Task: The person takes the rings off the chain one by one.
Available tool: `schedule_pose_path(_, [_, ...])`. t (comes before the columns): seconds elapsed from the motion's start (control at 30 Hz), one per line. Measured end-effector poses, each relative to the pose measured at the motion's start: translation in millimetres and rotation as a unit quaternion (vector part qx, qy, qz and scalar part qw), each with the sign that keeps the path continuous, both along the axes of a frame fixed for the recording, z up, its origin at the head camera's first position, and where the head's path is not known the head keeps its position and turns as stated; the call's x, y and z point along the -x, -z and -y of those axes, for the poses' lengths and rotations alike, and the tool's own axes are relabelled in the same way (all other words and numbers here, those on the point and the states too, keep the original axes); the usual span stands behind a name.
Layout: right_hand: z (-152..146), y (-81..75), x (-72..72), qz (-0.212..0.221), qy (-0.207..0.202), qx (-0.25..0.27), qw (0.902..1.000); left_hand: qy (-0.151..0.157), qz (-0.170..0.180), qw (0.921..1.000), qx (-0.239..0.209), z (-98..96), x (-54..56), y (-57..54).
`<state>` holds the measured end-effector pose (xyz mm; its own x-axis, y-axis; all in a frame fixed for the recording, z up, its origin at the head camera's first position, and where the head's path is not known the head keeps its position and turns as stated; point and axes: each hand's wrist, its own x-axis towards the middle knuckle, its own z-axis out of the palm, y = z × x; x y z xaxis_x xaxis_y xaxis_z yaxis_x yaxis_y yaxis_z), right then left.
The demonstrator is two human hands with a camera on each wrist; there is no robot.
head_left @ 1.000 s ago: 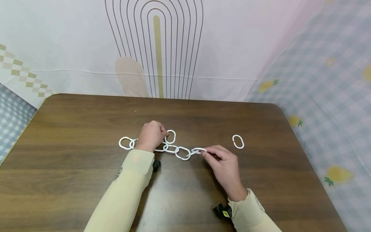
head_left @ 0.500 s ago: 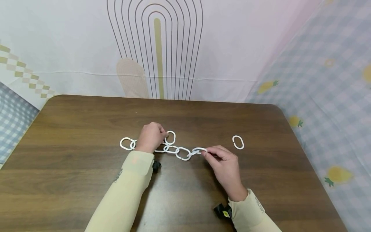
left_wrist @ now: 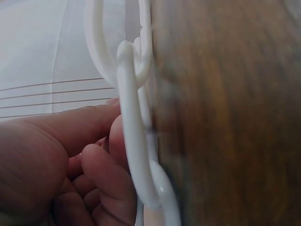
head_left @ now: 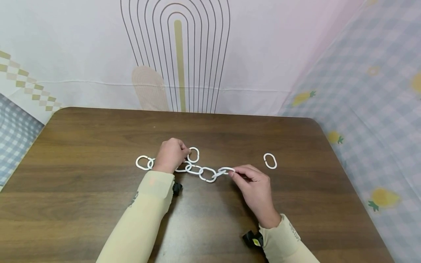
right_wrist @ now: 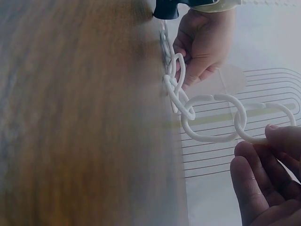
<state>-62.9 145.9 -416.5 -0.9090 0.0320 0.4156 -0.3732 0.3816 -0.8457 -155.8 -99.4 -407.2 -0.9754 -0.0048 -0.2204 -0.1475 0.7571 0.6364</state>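
Observation:
A chain of white plastic C-shaped links [head_left: 208, 180] stretches across the middle of the table in the head view. My right hand [head_left: 254, 186] pinches the link at its right end between thumb and fingers, lifting that end off the table, as the right wrist view shows. My left hand [head_left: 169, 155] pinches the left side of another white link [head_left: 198, 155] just above the chain; whether this one is hooked into it I cannot tell. The left hand hides part of the chain. In the left wrist view, chain links [left_wrist: 131, 127] partly cover the left fingertips.
One loose white link [head_left: 275, 162] lies on the brown wooden table [head_left: 204, 226] to the right. Two joined links [head_left: 142, 168] show left of the left hand. A patterned cloth [head_left: 256, 54] hangs behind the table's far edge. Each wrist bears a black camera.

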Motion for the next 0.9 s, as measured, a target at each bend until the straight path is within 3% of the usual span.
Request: schedule_pose_path(0.9, [0.4, -1.0, -0.4, 0.002, 0.004, 0.002, 1.0, -0.004, 0.007, 1.0, 0.0, 1.9, -2.4, -1.2])
